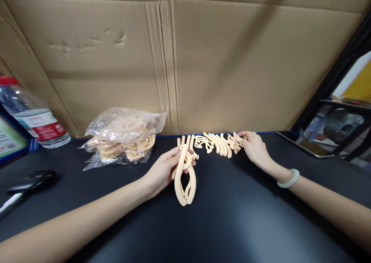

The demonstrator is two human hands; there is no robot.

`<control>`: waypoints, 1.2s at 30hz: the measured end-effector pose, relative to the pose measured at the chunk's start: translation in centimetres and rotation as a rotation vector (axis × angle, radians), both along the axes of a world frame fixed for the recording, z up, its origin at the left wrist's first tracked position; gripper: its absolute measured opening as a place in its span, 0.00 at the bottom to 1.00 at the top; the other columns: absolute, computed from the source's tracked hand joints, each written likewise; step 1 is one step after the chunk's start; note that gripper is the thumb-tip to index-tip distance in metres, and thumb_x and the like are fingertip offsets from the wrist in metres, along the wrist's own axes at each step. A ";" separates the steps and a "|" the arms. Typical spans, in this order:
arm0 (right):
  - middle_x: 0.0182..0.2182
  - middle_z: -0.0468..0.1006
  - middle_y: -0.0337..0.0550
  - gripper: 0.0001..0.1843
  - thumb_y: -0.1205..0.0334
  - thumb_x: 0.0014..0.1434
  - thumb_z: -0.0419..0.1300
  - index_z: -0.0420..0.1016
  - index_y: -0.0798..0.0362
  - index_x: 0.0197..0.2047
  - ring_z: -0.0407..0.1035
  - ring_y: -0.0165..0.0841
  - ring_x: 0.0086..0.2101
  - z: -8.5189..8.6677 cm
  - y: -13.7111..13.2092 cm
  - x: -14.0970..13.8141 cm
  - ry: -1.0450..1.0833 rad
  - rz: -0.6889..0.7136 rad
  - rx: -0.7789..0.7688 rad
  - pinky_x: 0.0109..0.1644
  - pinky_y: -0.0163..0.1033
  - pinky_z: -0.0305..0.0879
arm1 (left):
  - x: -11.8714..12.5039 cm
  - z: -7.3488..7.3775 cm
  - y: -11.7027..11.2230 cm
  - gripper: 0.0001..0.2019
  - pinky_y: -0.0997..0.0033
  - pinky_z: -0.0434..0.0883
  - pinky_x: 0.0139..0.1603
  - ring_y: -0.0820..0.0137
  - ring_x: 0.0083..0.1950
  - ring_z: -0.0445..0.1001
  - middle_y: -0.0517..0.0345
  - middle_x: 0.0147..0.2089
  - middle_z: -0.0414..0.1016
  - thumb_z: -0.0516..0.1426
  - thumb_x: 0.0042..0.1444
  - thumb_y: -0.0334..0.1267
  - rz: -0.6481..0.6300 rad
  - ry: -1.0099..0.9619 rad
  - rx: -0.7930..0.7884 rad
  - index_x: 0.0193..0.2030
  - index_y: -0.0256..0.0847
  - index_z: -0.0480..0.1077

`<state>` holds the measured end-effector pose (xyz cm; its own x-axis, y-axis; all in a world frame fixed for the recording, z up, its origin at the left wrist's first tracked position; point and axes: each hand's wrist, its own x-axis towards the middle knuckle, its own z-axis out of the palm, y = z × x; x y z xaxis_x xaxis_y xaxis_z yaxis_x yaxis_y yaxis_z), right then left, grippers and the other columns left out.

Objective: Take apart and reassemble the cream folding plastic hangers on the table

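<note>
Left hand point(165, 168): fingers closed around a cream folding assembly point(178, 178); smooth, matte, two bowed arms meeting at the lower end; held above the black tabletop point(226, 212).
Right hand point(255, 149): thumb and forefinger nearly together at the right end of the loose parts point(223, 145); cannot tell whether one is gripped.
Loose parts: slender curved arms and arched, hooked pieces, in a row near the cardboard point(232, 62); left end partly covered by left hand and assembly.
Left side: crinkled clear bag point(124, 139) of cream pieces; black mouse point(31, 181); bottle point(29, 100), red cap.
Bottle label point(46, 124): red and white; lettering unreadable.
</note>
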<state>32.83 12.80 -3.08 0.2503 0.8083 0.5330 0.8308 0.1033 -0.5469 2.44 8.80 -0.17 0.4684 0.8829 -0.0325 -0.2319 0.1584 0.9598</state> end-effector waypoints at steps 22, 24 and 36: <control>0.45 0.79 0.53 0.17 0.67 0.64 0.46 0.77 0.56 0.42 0.66 0.47 0.51 -0.2 -1.6 -1.6 -0.659 0.189 0.034 0.53 0.53 0.57 | -0.3 -0.2 -0.1 0.15 0.72 0.69 0.41 0.72 0.36 0.72 0.50 0.40 0.77 0.62 0.56 0.36 -0.026 -0.018 0.011 0.49 0.34 0.71; 0.44 0.78 0.54 0.17 0.66 0.64 0.47 0.78 0.56 0.41 0.67 0.47 0.49 -0.2 -1.6 -1.7 -0.650 0.170 0.028 0.52 0.54 0.59 | -0.2 -0.2 -0.1 0.15 0.71 0.68 0.41 0.71 0.37 0.72 0.50 0.41 0.77 0.63 0.56 0.36 -0.022 -0.014 0.022 0.50 0.34 0.71; 0.53 0.73 0.53 0.19 0.72 0.62 0.53 0.69 0.57 0.56 0.60 0.41 0.59 1.7 -7.2 -7.1 -0.686 0.906 0.367 0.62 0.52 0.59 | -0.2 -1.0 0.0 0.16 0.70 0.68 0.45 0.74 0.36 0.70 0.56 0.41 0.74 0.63 0.55 0.38 -0.061 0.114 0.202 0.49 0.35 0.72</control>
